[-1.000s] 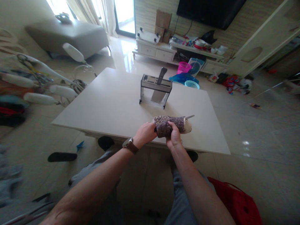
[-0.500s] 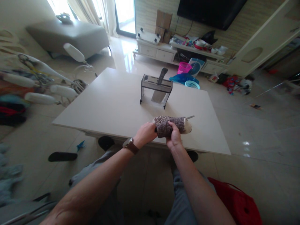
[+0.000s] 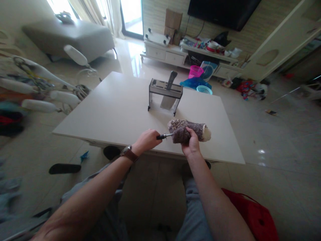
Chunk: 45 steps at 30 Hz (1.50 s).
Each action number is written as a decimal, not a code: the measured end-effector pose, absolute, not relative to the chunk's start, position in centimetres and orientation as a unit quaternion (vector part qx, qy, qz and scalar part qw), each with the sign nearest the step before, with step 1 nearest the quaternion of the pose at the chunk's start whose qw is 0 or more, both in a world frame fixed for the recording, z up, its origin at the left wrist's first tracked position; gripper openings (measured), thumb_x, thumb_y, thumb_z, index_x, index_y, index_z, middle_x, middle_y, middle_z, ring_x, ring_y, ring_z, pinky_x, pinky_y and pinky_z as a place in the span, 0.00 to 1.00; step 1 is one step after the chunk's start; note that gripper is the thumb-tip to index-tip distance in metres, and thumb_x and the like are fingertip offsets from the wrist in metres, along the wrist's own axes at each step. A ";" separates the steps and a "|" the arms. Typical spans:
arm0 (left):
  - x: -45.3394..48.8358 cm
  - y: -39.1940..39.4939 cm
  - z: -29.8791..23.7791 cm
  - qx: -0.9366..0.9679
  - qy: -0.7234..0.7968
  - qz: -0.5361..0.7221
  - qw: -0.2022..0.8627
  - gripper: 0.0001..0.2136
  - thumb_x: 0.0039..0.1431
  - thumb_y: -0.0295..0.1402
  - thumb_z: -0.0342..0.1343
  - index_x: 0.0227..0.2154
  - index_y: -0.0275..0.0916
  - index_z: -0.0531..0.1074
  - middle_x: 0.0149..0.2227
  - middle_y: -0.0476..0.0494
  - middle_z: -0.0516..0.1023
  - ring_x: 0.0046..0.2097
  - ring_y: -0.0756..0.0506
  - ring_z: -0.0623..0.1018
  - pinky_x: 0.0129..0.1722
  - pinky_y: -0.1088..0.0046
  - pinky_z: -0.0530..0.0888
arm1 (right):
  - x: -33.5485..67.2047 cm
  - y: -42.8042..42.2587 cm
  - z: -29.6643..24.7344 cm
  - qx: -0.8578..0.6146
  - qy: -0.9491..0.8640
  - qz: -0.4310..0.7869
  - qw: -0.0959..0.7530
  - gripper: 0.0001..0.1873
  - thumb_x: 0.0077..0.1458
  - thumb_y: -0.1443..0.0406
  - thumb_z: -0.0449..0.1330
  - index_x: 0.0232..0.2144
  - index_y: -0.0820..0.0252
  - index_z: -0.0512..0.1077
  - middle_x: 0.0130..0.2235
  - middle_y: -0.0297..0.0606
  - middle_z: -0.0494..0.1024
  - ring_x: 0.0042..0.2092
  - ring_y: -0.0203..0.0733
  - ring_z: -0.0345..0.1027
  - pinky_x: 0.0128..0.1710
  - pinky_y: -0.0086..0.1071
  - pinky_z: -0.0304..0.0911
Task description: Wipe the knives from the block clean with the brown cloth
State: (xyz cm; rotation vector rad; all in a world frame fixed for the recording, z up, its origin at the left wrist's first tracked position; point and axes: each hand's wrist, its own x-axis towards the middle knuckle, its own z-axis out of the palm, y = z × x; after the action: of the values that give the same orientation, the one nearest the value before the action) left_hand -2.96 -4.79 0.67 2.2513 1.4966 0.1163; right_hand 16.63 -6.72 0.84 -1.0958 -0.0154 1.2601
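My left hand (image 3: pixel 148 140) is closed around the black handle of what looks like a sharpening steel (image 3: pixel 165 136). Its metal shaft runs right, to a fuzzy brown-grey cloth bundle (image 3: pixel 182 133) with a cream-coloured right end. The far part of the shaft is hidden by the bundle. My right hand (image 3: pixel 192 142) grips the bundle from below and in front, thumb lying on top. Both are held over the near edge of the white table (image 3: pixel 112 110). Beyond them stands a knife block (image 3: pixel 165 87) with clear sides and a broad cleaver (image 3: pixel 172 80) upright in it.
Past the table are a pink basket (image 3: pixel 196 71), a light-blue basket (image 3: pixel 204 89) and a blue plastic bag (image 3: pixel 192 83). A lamp with white shades (image 3: pixel 75 55) lies at the left. A red bag (image 3: pixel 250 214) sits near my right leg.
My left hand has moved left, away from the bundle, exposing the handle and part of the shaft. The metal tip that stuck out past the bundle's right end no longer shows. The bundle shifted slightly right.
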 end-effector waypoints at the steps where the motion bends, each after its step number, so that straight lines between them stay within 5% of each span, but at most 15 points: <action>1: -3.4 -4.7 0.7 0.810 0.545 0.035 0.212 0.13 0.60 0.38 0.55 0.32 0.40 0.83 0.33 0.34 0.83 0.36 0.42 0.82 0.34 0.71 0.69 | 17.1 -6.6 0.9 -0.488 0.002 0.556 0.672 0.12 0.46 0.68 0.67 0.37 0.59 0.78 0.35 0.33 0.85 0.34 0.38 0.78 0.34 0.30 0.75; 45: -0.3 -5.6 1.2 0.824 0.531 0.033 0.196 0.12 0.60 0.31 0.53 0.39 0.37 0.82 0.42 0.32 0.83 0.44 0.38 0.83 0.43 0.68 0.75 | 13.4 -7.5 0.7 -0.497 0.020 0.586 0.639 0.10 0.48 0.67 0.64 0.36 0.62 0.78 0.32 0.34 0.85 0.31 0.38 0.77 0.30 0.28 0.73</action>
State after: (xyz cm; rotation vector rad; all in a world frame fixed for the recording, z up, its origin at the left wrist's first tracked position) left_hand -0.34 -5.58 1.16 2.3085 1.4865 0.0923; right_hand 13.42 -7.45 0.68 -1.1349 0.0456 1.3377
